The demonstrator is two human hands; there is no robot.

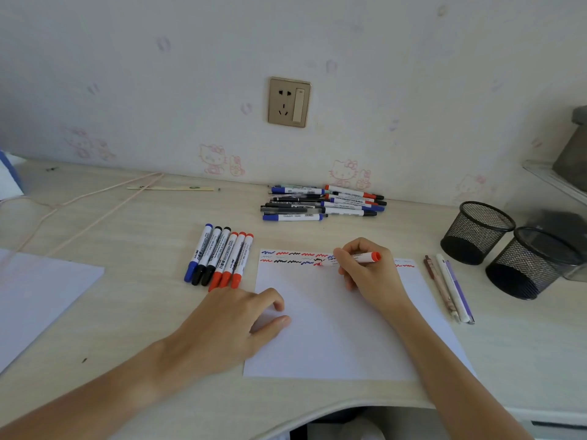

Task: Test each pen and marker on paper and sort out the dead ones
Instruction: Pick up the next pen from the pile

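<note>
right hand (362, 268) pinches a red whiteboard marker (352, 259) mid-barrel, tip on the test paper (333, 328), left hand (235, 315) resting loose on the paper's left edge; marker looks light, rigid, slick plastic, so mid-barrel seems right.

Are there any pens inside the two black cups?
No, both black mesh cups show only bare dark bottoms, while three pens lie on the desk beside them.
</note>
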